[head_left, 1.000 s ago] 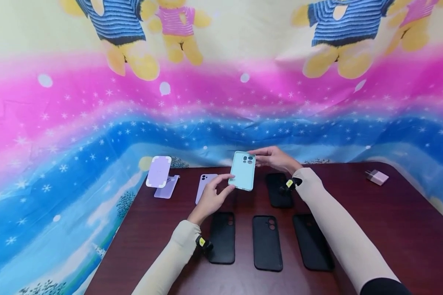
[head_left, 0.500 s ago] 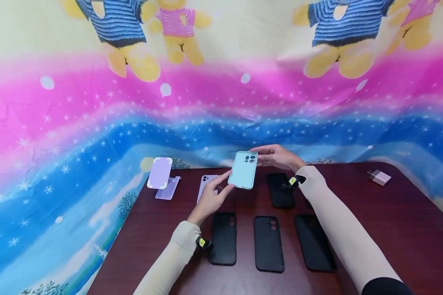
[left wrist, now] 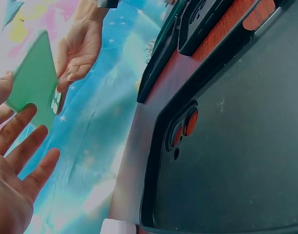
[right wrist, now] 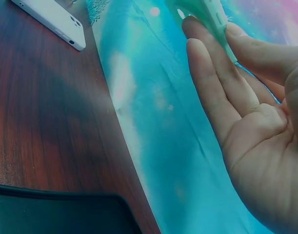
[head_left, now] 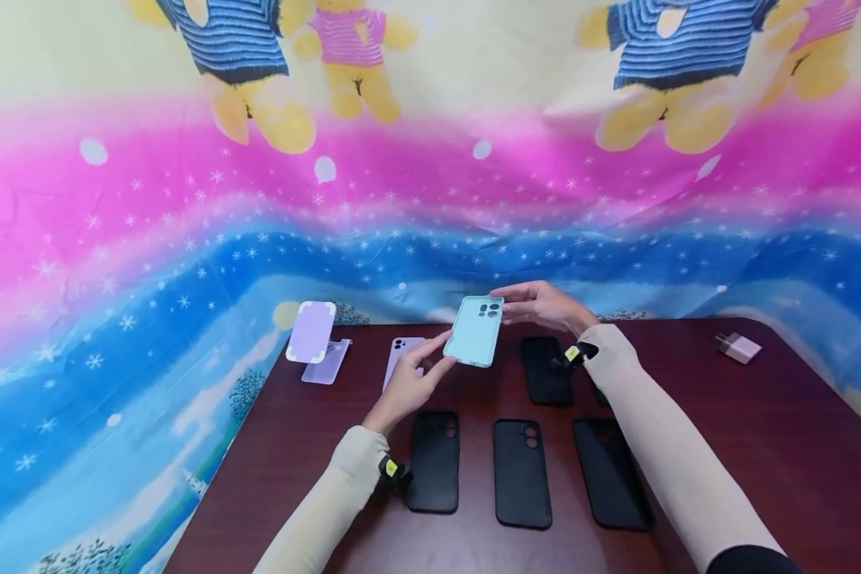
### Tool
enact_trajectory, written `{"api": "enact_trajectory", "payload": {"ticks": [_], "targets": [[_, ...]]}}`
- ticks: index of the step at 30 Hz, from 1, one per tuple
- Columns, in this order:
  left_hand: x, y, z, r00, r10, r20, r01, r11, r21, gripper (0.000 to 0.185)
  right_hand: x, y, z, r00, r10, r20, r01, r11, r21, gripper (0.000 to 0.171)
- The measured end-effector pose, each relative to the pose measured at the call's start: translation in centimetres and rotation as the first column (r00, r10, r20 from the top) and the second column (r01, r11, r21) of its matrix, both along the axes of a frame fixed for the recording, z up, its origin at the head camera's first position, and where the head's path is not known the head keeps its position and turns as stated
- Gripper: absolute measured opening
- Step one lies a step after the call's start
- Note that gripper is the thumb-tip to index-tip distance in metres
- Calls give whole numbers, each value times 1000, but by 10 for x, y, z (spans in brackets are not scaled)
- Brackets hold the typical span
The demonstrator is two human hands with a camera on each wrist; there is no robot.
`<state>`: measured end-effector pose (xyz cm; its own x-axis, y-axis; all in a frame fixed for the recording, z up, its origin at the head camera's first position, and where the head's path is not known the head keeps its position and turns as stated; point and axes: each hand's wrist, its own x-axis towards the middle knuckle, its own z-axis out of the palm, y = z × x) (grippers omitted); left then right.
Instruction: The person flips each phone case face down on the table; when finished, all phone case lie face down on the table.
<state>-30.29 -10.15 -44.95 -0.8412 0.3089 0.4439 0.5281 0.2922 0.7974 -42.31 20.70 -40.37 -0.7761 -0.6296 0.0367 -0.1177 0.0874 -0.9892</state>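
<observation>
A mint-green phone case (head_left: pixel 475 333) is held up above the back of the table, its inner side and camera cutouts facing the head view. My left hand (head_left: pixel 410 384) pinches its lower left edge between thumb and fingers. At its upper right corner my right hand (head_left: pixel 544 306) grips the edge near the camera holes. In the left wrist view the green case (left wrist: pixel 36 80) stands tilted, with the left hand's other fingers spread apart below it. The right wrist view shows the right thumb and fingertips pinching the edge of the case (right wrist: pixel 218 24).
Black phone cases lie on the dark red table (head_left: pixel 746 446): a left one (head_left: pixel 434 462), a middle one (head_left: pixel 522 474), a right one (head_left: pixel 610 474) and another behind (head_left: pixel 545 371). A lilac case (head_left: pixel 395 359), a lilac phone stand (head_left: pixel 312 333) and a charger plug (head_left: pixel 739 348) stand farther back.
The mint-green case has shifted slightly right and tilted a little more, with both hands keeping hold of it. The things on the table have stayed put.
</observation>
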Motion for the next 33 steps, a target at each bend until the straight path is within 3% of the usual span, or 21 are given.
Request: {"api": "enact_trajectory", "payload": {"ticks": [9, 15, 22, 28, 33], "targets": [[8, 2, 7, 1000, -7, -9, 7, 1000, -3, 49, 2, -3, 0, 999, -16, 29, 17, 1000, -13, 55], [6, 1, 1, 1000, 0, 0, 0, 1000, -16, 50, 2, 0, -2, 999, -4, 45, 7, 998, -55, 58], [3, 0, -4, 999, -46, 26, 46, 999, 6, 49, 1, 1, 1, 999, 7, -42, -10, 997, -79, 54], [5, 3, -6, 995, -89, 39, 89, 996, 7, 49, 5, -5, -1, 995, -66, -78, 58, 993, -98, 58], [5, 5, -5, 995, -88, 55, 87, 996, 14, 46, 7, -13, -6, 984, -129, -123, 110, 982, -152, 57]]}}
